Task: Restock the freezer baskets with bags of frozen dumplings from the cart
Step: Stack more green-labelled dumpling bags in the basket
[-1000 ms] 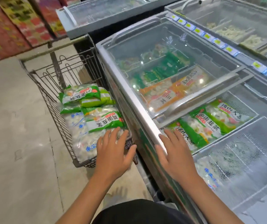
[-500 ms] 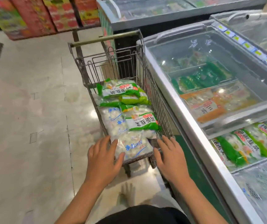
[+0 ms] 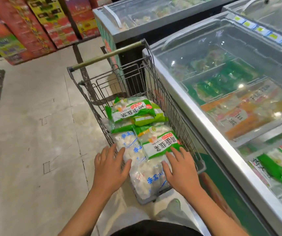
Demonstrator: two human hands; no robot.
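- Dumpling bags fill the near end of the wire shopping cart; the nearest is a clear bag with blue print, its near end sagging over the cart's near edge.
- Left hand lies on the left side of that clear bag, fingers straight and slightly spread, thumb against the plastic; it grips nothing.
- Right hand lies on the bag's right side, fingers also straight and apart, their tips touching the near edge of a green-and-white dumpling bag that overlaps the clear one.
- Step in hand, as I judge it: picking up a bag. The clear bag looks loose and lumpy, so both hands should slide under its sides and lift it flat; otherwise the green bag on top may slide off.
- Farther in the cart, more green bags are stacked toward the far end.
- Right of the cart stands the chest freezer, glass lid over green and orange packs; its baskets lie to the near right.
- Half a second ago both hands were at the cart's near edge; now they have come forward onto the bags, closer together.
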